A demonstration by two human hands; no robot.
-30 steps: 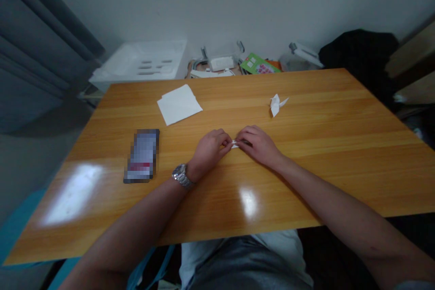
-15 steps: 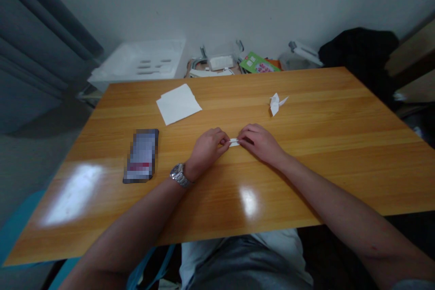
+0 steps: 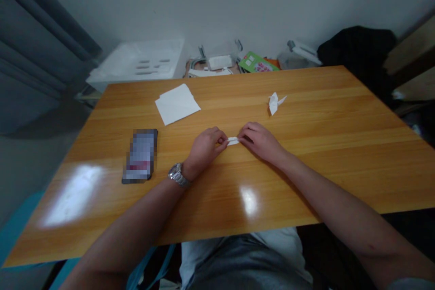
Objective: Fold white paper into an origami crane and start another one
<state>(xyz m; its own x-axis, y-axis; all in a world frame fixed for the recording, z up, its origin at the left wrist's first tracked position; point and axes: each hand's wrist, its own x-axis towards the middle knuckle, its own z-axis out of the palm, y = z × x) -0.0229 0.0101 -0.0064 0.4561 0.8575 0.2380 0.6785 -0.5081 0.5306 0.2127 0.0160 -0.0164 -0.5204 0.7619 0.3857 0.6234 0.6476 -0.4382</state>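
A small folded strip of white paper (image 3: 233, 141) lies on the wooden table (image 3: 306, 154) between my two hands. My left hand (image 3: 205, 148), with a metal watch (image 3: 176, 174) on its wrist, pinches the paper's left end with closed fingers. My right hand (image 3: 260, 141) pinches the right end, fingers curled and pressed down on the table. Most of the paper is hidden under my fingertips.
A finished white paper crane (image 3: 274, 102) sits to the far right. A stack of white square sheets (image 3: 177, 103) lies far left, and a dark phone (image 3: 140, 156) is near the left. Trays and clutter stand behind the table's far edge.
My hands have drawn slightly apart, so more of the white paper strip shows between them. The view has shifted a little; nothing else on the table moved.
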